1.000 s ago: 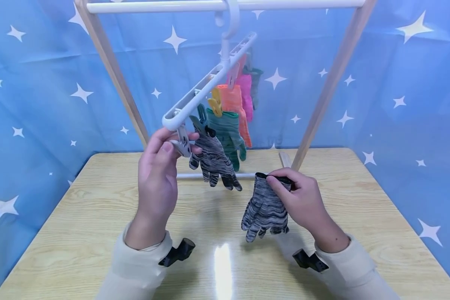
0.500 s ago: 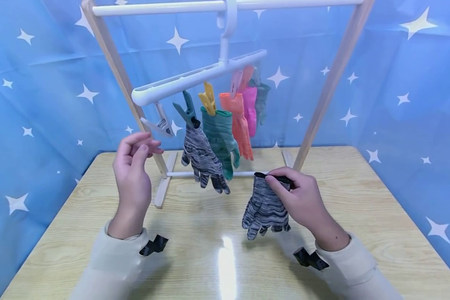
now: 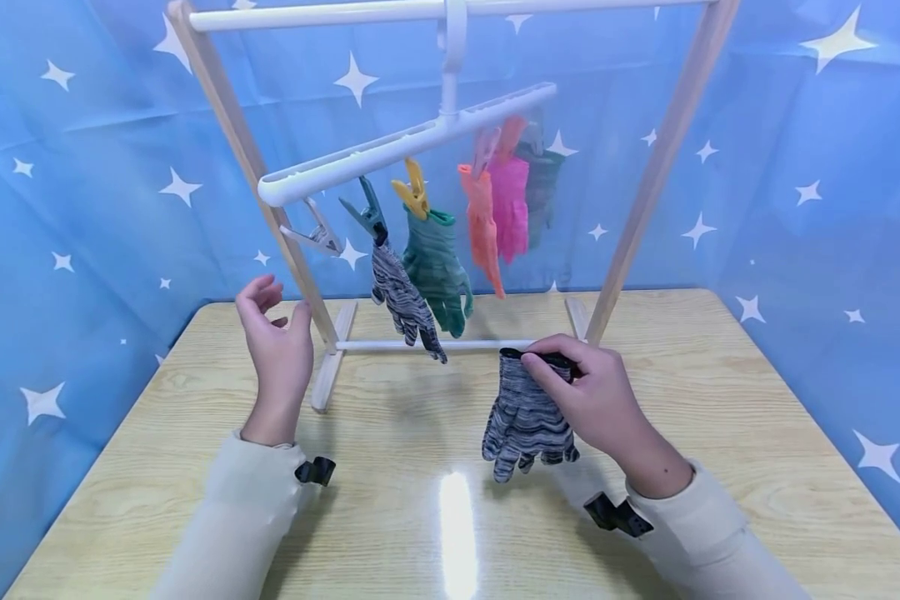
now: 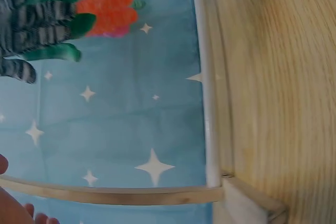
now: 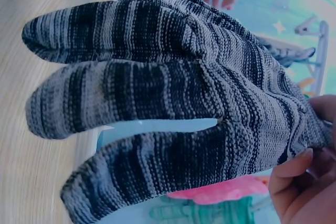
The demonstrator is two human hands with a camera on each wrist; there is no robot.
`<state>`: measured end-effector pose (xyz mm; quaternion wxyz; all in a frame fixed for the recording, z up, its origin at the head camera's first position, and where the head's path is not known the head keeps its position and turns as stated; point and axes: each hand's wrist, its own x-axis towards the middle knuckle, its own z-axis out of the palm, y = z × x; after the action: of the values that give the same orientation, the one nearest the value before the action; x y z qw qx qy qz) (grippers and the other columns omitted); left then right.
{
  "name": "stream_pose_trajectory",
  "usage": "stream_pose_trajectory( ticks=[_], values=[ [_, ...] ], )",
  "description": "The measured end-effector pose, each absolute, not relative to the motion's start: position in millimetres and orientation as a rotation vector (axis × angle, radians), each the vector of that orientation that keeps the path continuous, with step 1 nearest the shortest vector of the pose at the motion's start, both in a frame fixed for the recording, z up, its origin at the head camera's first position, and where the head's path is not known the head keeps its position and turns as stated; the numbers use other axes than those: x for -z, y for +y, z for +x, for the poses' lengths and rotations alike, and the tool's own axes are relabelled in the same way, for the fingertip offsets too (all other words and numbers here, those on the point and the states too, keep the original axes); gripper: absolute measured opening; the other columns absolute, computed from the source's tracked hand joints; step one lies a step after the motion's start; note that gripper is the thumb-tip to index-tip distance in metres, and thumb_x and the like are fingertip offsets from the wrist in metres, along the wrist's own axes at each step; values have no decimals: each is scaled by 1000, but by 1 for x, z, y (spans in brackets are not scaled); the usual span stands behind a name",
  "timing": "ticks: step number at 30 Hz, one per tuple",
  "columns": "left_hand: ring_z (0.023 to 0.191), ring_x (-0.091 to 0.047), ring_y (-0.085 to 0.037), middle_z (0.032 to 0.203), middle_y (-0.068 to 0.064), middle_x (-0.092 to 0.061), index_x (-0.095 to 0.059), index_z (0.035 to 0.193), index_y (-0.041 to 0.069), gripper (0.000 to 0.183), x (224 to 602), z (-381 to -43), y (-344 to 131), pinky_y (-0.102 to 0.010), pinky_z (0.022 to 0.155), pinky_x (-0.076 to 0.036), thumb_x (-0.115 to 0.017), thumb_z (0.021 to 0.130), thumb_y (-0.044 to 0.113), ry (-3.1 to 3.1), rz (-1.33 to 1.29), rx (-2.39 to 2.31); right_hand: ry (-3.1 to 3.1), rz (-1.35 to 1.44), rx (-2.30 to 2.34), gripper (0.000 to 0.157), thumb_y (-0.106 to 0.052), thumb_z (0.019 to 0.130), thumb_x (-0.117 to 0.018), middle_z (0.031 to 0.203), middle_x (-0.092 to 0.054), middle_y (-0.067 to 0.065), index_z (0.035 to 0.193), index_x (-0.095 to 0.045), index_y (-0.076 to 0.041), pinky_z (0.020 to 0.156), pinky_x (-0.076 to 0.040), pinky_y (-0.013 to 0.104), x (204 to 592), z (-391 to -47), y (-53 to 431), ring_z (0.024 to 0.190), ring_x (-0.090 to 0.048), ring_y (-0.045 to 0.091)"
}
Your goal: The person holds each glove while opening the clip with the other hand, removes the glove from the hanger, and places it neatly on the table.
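My right hand (image 3: 596, 392) pinches a black-and-grey striped knit glove (image 3: 528, 417) by its dark cuff, and the glove dangles fingers down over the table. In the right wrist view that glove (image 5: 236, 82) fills most of the frame. Holding nothing, my left hand (image 3: 276, 354) is raised with loosely bent fingers below a white clothespin (image 3: 317, 233) that hangs from the near end of a white hanger (image 3: 360, 158). Beside that clothespin, a dark green clothespin (image 3: 367, 212) holds a matching striped glove (image 3: 401, 292). Only part of my left hand (image 4: 13, 208) shows in the left wrist view.
Farther along the hanger are a green glove (image 3: 437, 267) on a yellow clothespin (image 3: 412, 190), an orange glove (image 3: 483, 225), a pink glove (image 3: 510, 200) and a faint grey-green one (image 3: 543, 187). A wooden rack (image 3: 225, 108) with white bars stands on the table (image 3: 390, 500).
My left hand has let go of the white clothespin and drawn away to the left. The hanger has swung round, its near end moving left. My right hand keeps its glove in nearly the same place.
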<state>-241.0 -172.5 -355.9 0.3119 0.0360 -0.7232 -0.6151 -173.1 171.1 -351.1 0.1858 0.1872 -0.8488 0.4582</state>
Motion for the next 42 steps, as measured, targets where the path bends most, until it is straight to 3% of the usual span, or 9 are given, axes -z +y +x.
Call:
stream_pose_trajectory(
  ticks=[3,9,13,17,21,25,29,36,42],
  values=[
    [133,-38,-13,145,-7,-39,-33,148,17,57,362,-249,-176,-38,108,-34,-55,97,8,-1953,161,1648,-2387,549,-1293,8,-15,94,-70,64,-50,-4,99,-75,-19,44,-35,24,351,-172,169,49,-36,8],
    [147,-29,-23,158,-8,-32,-20,158,22,65,373,-265,-181,-45,120,-26,-52,101,19,-2161,168,1686,-2389,585,-1279,9,-15,94,-70,60,-45,-5,98,-76,-21,42,-32,24,349,-172,167,47,-33,7],
    [148,-28,-31,159,-16,-29,-10,161,23,71,383,-272,-184,-57,118,-30,-50,103,23,-2313,106,1605,-2408,594,-1255,9,-16,95,-70,59,-45,-7,98,-76,-22,42,-33,24,350,-173,167,46,-32,5],
    [142,-40,-37,154,-22,-37,-4,162,19,74,390,-275,-189,-58,107,-43,-48,103,23,-2396,119,1486,-2434,601,-1253,8,-18,95,-70,58,-44,-7,98,-76,-23,42,-34,24,351,-174,167,45,-32,4],
    [128,-55,-40,143,-24,-49,-22,158,9,60,395,-277,-194,-54,92,-56,-46,105,22,-2463,152,1303,-2454,598,-1261,8,-19,95,-70,57,-44,-7,98,-75,-23,42,-34,24,353,-173,167,45,-33,5],
    [118,-63,-41,138,-25,-57,-42,147,4,46,400,-279,-196,-51,82,-60,-47,105,23,-2530,166,1186,-2474,592,-1253,8,-19,96,-69,59,-47,-7,99,-75,-22,43,-35,24,355,-173,167,46,-34,5],
    [116,-65,-41,136,-26,-57,-44,144,3,44,404,-282,-197,-49,78,-61,-47,106,24,-2566,169,1186,-2487,593,-1262,8,-20,96,-68,60,-48,-6,100,-75,-22,42,-35,24,355,-172,167,45,-34,5],
    [115,-65,-43,135,-28,-58,-46,144,1,41,405,-288,-198,-49,82,-60,-43,107,20,-2586,135,1215,-2497,583,-1279,8,-20,96,-68,63,-53,-6,100,-75,-23,42,-35,25,354,-174,171,44,-33,6],
    [117,-64,-43,138,-27,-57,-46,144,2,41,406,-287,-195,-49,86,-59,-42,108,20,-2584,154,1244,-2560,556,-1249,10,-22,98,-67,56,-45,-5,103,-75,-20,42,-36,26,357,-180,176,44,-33,7]
  ],
)
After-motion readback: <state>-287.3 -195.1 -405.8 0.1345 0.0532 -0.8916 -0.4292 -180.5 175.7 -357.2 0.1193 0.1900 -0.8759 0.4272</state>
